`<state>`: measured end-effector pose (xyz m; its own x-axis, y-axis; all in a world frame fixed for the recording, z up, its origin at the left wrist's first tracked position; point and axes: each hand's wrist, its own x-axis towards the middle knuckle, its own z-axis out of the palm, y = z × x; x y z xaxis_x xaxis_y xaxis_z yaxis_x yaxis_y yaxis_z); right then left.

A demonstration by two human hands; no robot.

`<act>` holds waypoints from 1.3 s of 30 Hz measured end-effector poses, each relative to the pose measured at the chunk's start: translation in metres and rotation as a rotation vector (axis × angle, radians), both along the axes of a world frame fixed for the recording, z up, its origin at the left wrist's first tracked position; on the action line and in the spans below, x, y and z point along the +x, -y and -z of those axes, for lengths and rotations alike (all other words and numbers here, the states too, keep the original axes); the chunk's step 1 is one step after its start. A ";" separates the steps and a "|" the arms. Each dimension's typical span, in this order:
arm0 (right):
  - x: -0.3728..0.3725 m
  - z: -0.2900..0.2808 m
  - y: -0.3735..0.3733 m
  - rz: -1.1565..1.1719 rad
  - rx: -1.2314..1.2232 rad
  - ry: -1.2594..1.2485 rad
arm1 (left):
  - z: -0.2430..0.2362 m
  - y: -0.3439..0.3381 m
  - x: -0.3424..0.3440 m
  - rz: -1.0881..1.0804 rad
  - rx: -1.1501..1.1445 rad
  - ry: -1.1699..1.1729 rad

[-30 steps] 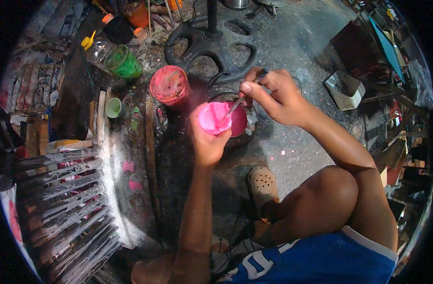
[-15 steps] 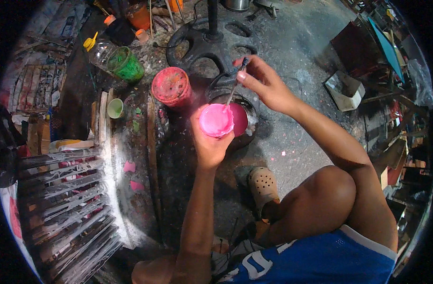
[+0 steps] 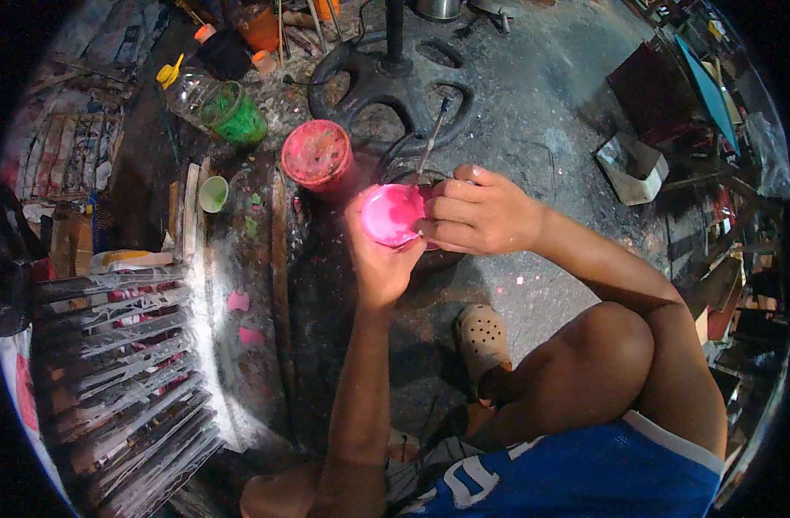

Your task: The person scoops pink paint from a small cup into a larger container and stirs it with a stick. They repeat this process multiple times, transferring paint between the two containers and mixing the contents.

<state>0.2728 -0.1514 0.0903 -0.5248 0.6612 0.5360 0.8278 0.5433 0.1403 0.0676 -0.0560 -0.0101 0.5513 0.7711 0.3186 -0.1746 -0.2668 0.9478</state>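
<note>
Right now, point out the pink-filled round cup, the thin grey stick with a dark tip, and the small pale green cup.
Pink-filled round cup [image 3: 370, 214]: head view, left inner edge.
Thin grey stick [image 3: 431, 142]: head view, middle of its shaft.
Small pale green cup [image 3: 213, 195]: head view, inside wall.

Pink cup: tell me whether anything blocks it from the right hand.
Nothing visible does: the right hand is at the right rim of the pink cup, which the left hand holds. The thin stick slants up beyond the right hand.

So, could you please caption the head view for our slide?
Left hand holding a pink cup, right hand at its rim.
</note>
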 end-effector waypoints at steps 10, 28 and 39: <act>-0.002 -0.008 -0.007 -0.017 -0.082 0.021 | -0.005 0.001 0.001 0.016 0.033 -0.035; -0.005 -0.011 -0.010 0.094 -0.469 -0.240 | 0.006 -0.006 -0.005 0.010 0.095 -0.080; -0.006 -0.007 -0.007 0.065 -0.334 -0.176 | -0.004 -0.005 -0.003 0.019 -0.024 -0.030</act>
